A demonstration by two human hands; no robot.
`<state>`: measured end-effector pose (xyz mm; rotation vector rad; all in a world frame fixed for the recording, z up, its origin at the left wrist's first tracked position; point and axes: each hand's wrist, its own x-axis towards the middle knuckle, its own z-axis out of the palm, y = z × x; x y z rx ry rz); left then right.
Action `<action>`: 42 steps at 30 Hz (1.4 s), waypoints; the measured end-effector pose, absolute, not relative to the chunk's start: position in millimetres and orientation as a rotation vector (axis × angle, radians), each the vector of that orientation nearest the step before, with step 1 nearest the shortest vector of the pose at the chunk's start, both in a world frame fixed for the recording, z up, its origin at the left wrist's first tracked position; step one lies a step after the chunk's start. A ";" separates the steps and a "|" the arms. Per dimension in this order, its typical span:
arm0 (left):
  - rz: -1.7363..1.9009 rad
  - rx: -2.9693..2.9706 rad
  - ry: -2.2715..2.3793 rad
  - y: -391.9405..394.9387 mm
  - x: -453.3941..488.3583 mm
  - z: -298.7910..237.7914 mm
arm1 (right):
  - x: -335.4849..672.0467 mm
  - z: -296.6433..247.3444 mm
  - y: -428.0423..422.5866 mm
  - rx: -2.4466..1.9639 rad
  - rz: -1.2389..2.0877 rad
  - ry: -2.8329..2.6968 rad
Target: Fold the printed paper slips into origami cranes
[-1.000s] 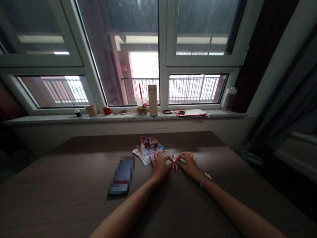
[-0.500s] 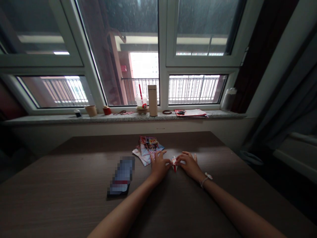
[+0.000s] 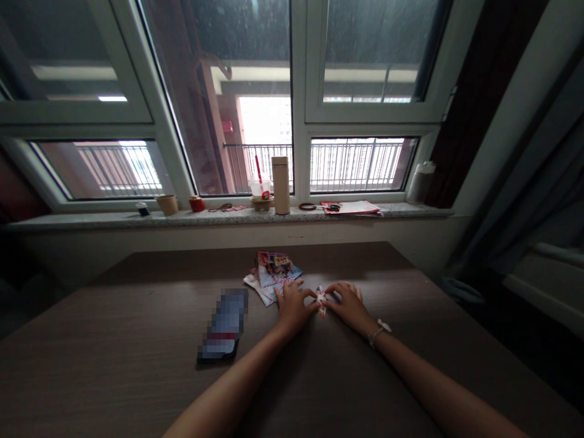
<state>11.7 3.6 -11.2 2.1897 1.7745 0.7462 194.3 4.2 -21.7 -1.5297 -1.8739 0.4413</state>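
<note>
A small piece of folded paper (image 3: pixel 321 298), white with red print, is on the dark table between my two hands. My left hand (image 3: pixel 294 306) pinches its left side with thumb and forefinger, the other fingers spread toward the printed papers. From the right, my right hand (image 3: pixel 349 303) grips the opposite side between thumb and fingertips; a bracelet (image 3: pixel 379 330) circles that wrist. Fingertips cover parts of the paper's edges. Just beyond my left hand lie several colourful printed papers (image 3: pixel 274 271), overlapping one another.
A phone (image 3: pixel 224 325) with a blurred screen lies left of my left arm on the table (image 3: pixel 114 340). Along the windowsill (image 3: pixel 219 218) stand a beige flask (image 3: pixel 281 185), a drink cup with a red straw (image 3: pixel 261 185), a paper cup (image 3: pixel 168 204), scissors (image 3: pixel 332 207) on papers, and a bottle (image 3: pixel 422 182).
The folded paper shows a different face, with less of the red stripe at its near end. Both hands have shifted slightly around it and still grip it.
</note>
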 end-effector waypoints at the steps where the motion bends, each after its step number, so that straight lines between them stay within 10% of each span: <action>1: 0.753 2.189 1.787 2.8 12.3 -11.3 | 194.7 -23.1 5.3 -1.544 0.418 -1.871; 42: 0.918 1.975 1.705 3.6 19.1 -7.9 | 201.0 -29.9 15.0 -1.208 0.714 -1.589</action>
